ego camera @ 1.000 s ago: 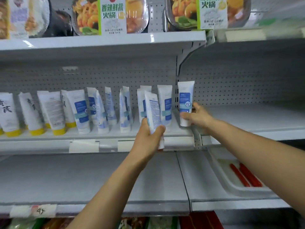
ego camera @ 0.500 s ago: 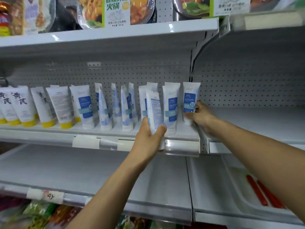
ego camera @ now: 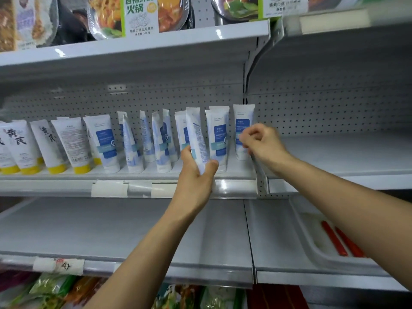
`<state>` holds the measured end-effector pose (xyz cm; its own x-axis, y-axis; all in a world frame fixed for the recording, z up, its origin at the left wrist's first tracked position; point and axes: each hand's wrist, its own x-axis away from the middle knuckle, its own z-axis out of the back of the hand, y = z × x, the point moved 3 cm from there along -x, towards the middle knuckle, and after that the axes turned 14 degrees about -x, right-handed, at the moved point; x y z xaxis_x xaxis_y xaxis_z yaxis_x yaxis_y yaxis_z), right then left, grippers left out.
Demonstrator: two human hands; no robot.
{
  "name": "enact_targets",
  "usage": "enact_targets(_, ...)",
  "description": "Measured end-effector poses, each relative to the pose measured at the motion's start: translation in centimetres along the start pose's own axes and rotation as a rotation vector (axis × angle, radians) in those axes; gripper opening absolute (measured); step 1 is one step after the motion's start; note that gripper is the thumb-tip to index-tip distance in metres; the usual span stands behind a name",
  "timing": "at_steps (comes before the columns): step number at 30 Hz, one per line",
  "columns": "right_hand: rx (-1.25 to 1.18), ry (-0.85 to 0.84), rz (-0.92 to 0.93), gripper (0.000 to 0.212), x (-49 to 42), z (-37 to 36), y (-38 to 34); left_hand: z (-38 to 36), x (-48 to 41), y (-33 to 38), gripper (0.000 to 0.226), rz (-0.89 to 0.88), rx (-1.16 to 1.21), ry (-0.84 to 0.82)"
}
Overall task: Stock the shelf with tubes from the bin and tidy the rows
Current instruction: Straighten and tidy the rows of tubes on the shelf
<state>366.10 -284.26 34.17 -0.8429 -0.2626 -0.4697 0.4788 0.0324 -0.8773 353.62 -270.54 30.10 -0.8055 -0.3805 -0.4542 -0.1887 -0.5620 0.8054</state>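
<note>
Several white tubes with blue labels stand in loose rows on the middle shelf, some of them leaning. My left hand grips one such tube by its lower end and holds it tilted in front of the row. The rightmost tube stands upright at the shelf's right end. My right hand hovers in front of that tube, blurred, with its fingers curled and nothing visibly between them. The bin is out of view.
White tubes with yellow caps fill the shelf's left part. The top shelf carries hotpot bowls. A white tray with two red sticks lies on the lower right shelf. Packaged goods sit at the bottom.
My right hand has let go of the rightmost tube's base and risen in front of it. My left hand keeps its tube. The view has shifted slightly.
</note>
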Motion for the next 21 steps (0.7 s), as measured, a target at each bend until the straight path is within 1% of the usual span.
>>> enact_targets(2,-0.065,-0.245,-0.020,0.026,1.8,-1.0,-1.8,-0.6,0.1,0.4,0.059,-0.064,-0.073,-0.001)
enact_targets(3,-0.076,-0.328,-0.029,0.030,2.7,-1.6,-2.6,-1.0,0.2,0.8,0.067,-0.098,-0.126,-0.009)
enact_targets(4,-0.094,-0.375,-0.031,0.031,3.3,-2.0,-3.2,-1.4,0.2,1.2,0.074,-0.124,-0.180,-0.015)
enact_targets(5,-0.124,-0.384,-0.034,0.030,3.6,-2.3,-3.7,-1.8,0.2,1.7,0.079,-0.145,-0.221,-0.010)
enact_targets(8,-0.164,-0.341,-0.021,0.025,3.8,-2.5,-4.5,-2.7,0.0,2.4,0.087,-0.180,-0.274,0.021)
enact_targets(12,-0.128,-0.303,-0.028,0.015,3.5,-1.5,-4.7,-3.2,0.4,2.9,0.098,-0.170,-0.352,-0.063)
enact_targets(14,-0.126,-0.282,-0.030,0.017,3.1,-0.6,-4.5,-2.8,0.5,3.3,0.092,-0.181,-0.354,-0.083)
enact_targets(17,-0.110,-0.215,-0.036,0.018,1.8,0.9,-4.1,-1.1,0.2,3.8,0.067,-0.170,-0.351,-0.023)
enact_targets(19,-0.086,-0.213,-0.062,0.019,0.9,1.5,-3.5,0.3,-0.2,4.3,0.051,-0.170,-0.364,0.028)
enact_targets(21,-0.050,-0.231,-0.093,0.021,0.2,1.5,-2.5,1.5,-0.9,4.5,0.041,-0.176,-0.379,0.051)
